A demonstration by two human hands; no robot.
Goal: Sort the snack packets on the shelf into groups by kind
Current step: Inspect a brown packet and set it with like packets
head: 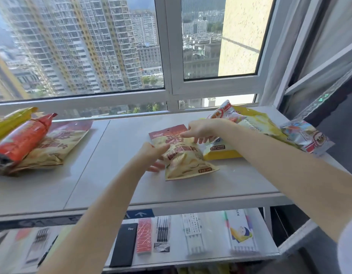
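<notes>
A beige-and-red chip packet (183, 157) lies in the middle of the grey shelf (116, 180). My left hand (153, 155) grips its left edge, thumb on top and fingers underneath. My right hand (199, 131) pinches its upper right corner. A matching beige-and-red packet (58, 143) lies at the left under an orange-red packet (21, 141), with a yellow packet (11, 121) behind. At the right sit a yellow packet (220, 149), a pale yellow bag (260, 125) and silver-red packets (307, 137).
A window frame (169, 95) runs along the back of the shelf. A lower shelf (171, 260) holds stationery: a black diary (124, 244), a red pack (144, 235), pen packs (193, 232). A curtain and an open window sash stand at the right.
</notes>
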